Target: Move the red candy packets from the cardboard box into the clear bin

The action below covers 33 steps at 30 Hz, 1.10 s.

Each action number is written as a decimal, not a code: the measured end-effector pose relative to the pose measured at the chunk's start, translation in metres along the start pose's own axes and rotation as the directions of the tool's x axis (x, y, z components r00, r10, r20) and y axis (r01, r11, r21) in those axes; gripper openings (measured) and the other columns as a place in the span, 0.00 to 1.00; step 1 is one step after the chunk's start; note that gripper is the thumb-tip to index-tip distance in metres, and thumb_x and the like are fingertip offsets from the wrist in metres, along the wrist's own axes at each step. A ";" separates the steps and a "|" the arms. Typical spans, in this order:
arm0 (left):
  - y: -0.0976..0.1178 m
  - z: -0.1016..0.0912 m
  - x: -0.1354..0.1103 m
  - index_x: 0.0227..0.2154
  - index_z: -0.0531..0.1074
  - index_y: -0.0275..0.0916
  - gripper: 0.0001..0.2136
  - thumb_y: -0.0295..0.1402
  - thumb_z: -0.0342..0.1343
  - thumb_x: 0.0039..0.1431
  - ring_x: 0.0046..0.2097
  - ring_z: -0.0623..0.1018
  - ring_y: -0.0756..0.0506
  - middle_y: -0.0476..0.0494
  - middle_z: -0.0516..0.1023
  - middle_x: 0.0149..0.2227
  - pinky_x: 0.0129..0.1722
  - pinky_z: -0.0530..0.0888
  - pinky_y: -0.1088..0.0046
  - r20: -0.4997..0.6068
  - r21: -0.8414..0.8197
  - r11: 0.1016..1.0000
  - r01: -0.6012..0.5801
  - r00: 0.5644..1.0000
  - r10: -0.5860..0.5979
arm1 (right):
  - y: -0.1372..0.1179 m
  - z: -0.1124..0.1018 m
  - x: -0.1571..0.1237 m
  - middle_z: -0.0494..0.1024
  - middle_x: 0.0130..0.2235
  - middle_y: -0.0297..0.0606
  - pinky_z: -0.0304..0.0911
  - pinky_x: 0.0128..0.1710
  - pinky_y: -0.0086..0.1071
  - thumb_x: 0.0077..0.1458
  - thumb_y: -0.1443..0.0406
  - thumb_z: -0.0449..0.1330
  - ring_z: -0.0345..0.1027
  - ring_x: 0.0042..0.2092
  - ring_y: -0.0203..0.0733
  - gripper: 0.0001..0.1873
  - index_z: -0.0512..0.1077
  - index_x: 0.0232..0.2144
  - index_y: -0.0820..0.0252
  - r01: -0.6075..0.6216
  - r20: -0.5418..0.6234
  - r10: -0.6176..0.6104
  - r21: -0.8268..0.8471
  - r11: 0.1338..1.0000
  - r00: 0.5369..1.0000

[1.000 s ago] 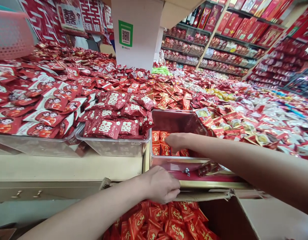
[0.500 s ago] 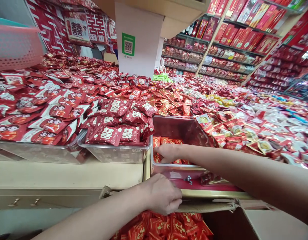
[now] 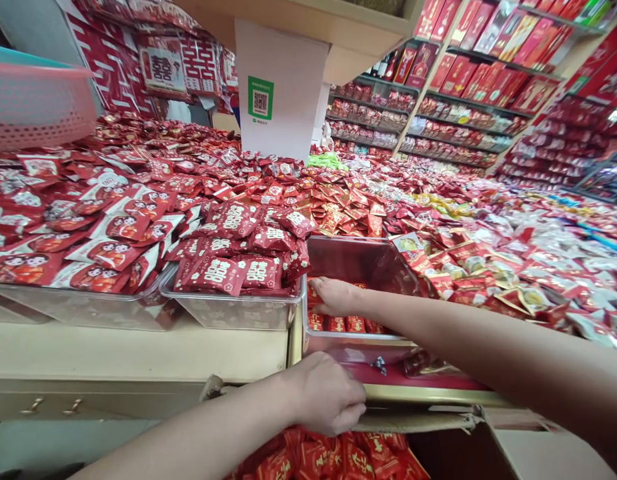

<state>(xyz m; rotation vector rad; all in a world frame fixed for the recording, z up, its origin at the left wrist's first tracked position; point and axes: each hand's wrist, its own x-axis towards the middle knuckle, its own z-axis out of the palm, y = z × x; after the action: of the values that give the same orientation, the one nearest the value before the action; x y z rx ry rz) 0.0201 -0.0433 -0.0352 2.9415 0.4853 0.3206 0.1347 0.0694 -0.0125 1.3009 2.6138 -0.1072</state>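
My right hand (image 3: 335, 297) reaches into a clear plastic bin (image 3: 358, 335), its fingers bent together and pointing down by the left wall. They touch small red packets with gold print (image 3: 355, 324), which lie in rows on the bin's floor. Whether a packet is pinched there is hidden. My left hand (image 3: 331, 395) is closed in a loose fist below the bin's front, above an open cardboard box (image 3: 418, 421). Anything in its fingers is hidden from view. Beneath it, many loose red packets with gold print (image 3: 318, 460) lie in the box.
Left of the bin, a clear bin (image 3: 233, 310) is heaped with dark red packets (image 3: 258, 270). Farther left are packets with cartoon figures (image 3: 108, 253). Loose wrapped sweets (image 3: 478, 260) cover the right side. A white post with a QR code (image 3: 261, 100) and a pink basket (image 3: 38, 107) stand behind.
My right hand has shifted slightly back inside the bin, uncovering more of the front row of packets. My left hand stays nearly where it was. The view has tipped a little.
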 end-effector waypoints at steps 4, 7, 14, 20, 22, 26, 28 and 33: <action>-0.002 0.000 0.003 0.20 0.66 0.40 0.09 0.35 0.44 0.50 0.23 0.71 0.50 0.51 0.73 0.20 0.19 0.58 0.76 0.005 0.002 1.000 -0.016 1.000 0.016 | 0.004 -0.025 -0.005 0.70 0.41 0.49 0.57 0.40 0.30 0.42 0.61 0.58 0.63 0.43 0.47 0.24 0.64 0.42 0.70 -0.034 0.038 0.035 -0.020 0.999 0.999; 0.003 -0.011 0.002 0.24 0.67 0.40 0.08 0.33 0.44 0.51 0.27 0.71 0.51 0.51 0.73 0.24 0.23 0.61 0.77 0.013 0.003 0.997 -0.072 0.997 0.072 | -0.008 -0.067 -0.043 0.71 0.39 0.43 0.56 0.38 0.29 0.49 0.61 0.51 0.63 0.41 0.43 0.17 0.66 0.40 0.65 -0.095 -0.118 0.100 0.046 0.994 0.988; 0.063 -0.031 -0.048 0.27 0.68 0.40 0.08 0.30 0.44 0.51 0.28 0.71 0.50 0.48 0.72 0.27 0.28 0.66 0.76 0.278 -0.129 0.984 0.123 0.957 -0.083 | -0.087 -0.047 -0.196 0.72 0.29 0.37 0.58 0.29 0.26 0.52 0.63 0.45 0.64 0.30 0.35 0.12 0.68 0.30 0.58 -0.018 -0.031 0.034 0.409 0.912 0.999; 0.100 0.032 -0.072 0.46 0.63 0.35 0.29 0.46 0.54 0.40 0.51 0.59 0.31 0.28 0.59 0.51 0.45 0.58 0.51 0.634 0.090 0.888 0.451 0.661 -0.401 | -0.153 0.104 -0.195 0.68 0.42 0.45 0.61 0.41 0.41 0.30 0.61 0.64 0.61 0.43 0.53 0.29 0.67 0.41 0.57 0.012 0.154 -0.059 0.294 0.956 0.986; 0.101 0.048 -0.073 0.44 0.64 0.34 0.28 0.41 0.58 0.38 0.53 0.57 0.33 0.28 0.58 0.51 0.49 0.55 0.54 0.627 0.110 0.879 0.464 0.654 -0.423 | -0.167 0.129 -0.186 0.67 0.44 0.49 0.59 0.44 0.44 0.24 0.65 0.67 0.59 0.45 0.57 0.35 0.66 0.42 0.59 -0.036 0.136 0.003 0.243 0.969 0.991; 0.090 0.062 -0.077 0.44 0.64 0.36 0.29 0.43 0.58 0.35 0.50 0.61 0.34 0.33 0.64 0.47 0.47 0.58 0.57 0.576 -0.032 0.839 0.543 0.696 -0.429 | -0.168 0.137 -0.179 0.66 0.44 0.53 0.61 0.40 0.46 0.20 0.64 0.68 0.62 0.43 0.59 0.47 0.60 0.48 0.65 -0.186 0.273 0.108 0.276 0.943 0.956; 0.085 0.062 -0.075 0.39 0.68 0.35 0.24 0.41 0.58 0.36 0.46 0.65 0.36 0.36 0.68 0.41 0.44 0.61 0.59 0.598 -0.025 0.841 0.541 0.682 -0.421 | -0.157 0.132 -0.180 0.69 0.41 0.49 0.62 0.38 0.42 0.24 0.63 0.67 0.64 0.39 0.55 0.40 0.63 0.45 0.63 -0.207 0.303 0.102 0.340 0.917 0.947; 0.075 0.040 -0.063 0.28 0.70 0.39 0.13 0.38 0.59 0.36 0.32 0.70 0.44 0.47 0.70 0.30 0.29 0.66 0.71 0.612 -0.171 0.795 0.581 0.696 -0.377 | -0.132 0.117 -0.186 0.72 0.32 0.37 0.61 0.32 0.30 0.32 0.63 0.64 0.65 0.34 0.43 0.14 0.72 0.28 0.57 -0.037 0.179 -0.061 0.500 0.865 0.982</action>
<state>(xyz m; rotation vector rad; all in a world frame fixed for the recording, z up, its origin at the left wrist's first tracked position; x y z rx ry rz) -0.0061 -0.1391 -0.0726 2.2638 0.9641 -0.4579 0.1577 -0.1740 -0.0885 1.3349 2.5130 -0.9262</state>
